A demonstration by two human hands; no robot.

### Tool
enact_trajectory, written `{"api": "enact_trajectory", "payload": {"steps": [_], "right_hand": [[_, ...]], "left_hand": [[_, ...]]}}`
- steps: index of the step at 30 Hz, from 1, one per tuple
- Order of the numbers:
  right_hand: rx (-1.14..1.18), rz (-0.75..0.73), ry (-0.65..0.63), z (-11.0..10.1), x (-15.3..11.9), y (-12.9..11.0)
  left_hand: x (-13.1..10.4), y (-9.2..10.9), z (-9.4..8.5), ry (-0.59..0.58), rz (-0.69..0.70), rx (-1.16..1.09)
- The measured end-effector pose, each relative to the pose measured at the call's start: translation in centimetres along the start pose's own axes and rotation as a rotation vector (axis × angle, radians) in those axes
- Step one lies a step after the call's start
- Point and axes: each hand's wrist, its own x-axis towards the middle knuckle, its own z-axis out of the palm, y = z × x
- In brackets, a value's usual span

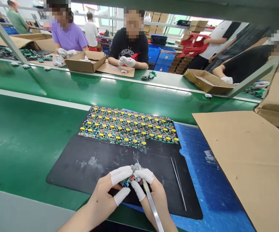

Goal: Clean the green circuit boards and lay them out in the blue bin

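Both of my hands meet low in the middle, above a black mat (69, 164). White finger cots cover their fingertips. My left hand (111, 188) pinches a small green circuit board (125, 182) that carries a red and a blue part. A grey, putty-like lump (136, 167) sits at the board's far end, between the fingertips of both hands. In my right hand (151, 187) lies a silver metal tool (153, 211), apparently tweezers, its handle running back over the palm. The right fingertips press at the lump and the board's edge.
Rows of circuit boards with yellow parts (128, 130) cover the mat's far side. Metal tweezers (179, 185) lie at its right. A large cardboard sheet (245, 154) rests over blue film (202, 164). Beyond the green belt (81, 85), co-workers sit with cardboard boxes (83, 66).
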Motion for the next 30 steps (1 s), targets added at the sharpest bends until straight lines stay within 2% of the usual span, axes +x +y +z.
{"api": "enact_trajectory", "payload": {"steps": [4, 7, 12, 14, 19, 22, 26, 30], "right_hand": [[0.059, 0.013, -0.036, -0.3, 0.0, -0.2], [0.092, -0.031, -0.041, -0.3, 0.2, -0.6], [0.056, -0.153, 0.032, 0.0, 0.4, -1.1], [0.000, -0.188, 0.087, 0.0, 0.4, -0.8], [-0.351, -0.219, 0.270, -0.6, 0.0, 1.1], [-0.607, -0.297, 0.229, -0.7, -0.1, 1.7], [-0.874, -0.394, 0.127, -0.2, -0.4, 0.9], [-0.953, -0.456, 0.121, 0.0, -0.7, 0.6]], "left_hand": [[0.0, 0.3, 0.0, -0.075, -0.184, -0.164], [-0.1, 0.3, 0.1, -0.114, -0.275, -0.337], [0.0, 0.2, 0.3, -0.111, -0.273, -0.468], [0.1, 0.1, 0.4, -0.069, -0.265, -0.498], [0.6, 0.6, 0.7, 0.139, -0.274, -0.497], [1.0, 1.4, 0.7, 0.182, -0.314, -0.499], [1.3, 2.4, 0.6, 0.213, -0.350, -0.518], [1.4, 2.8, 0.5, 0.216, -0.377, -0.553]]}}
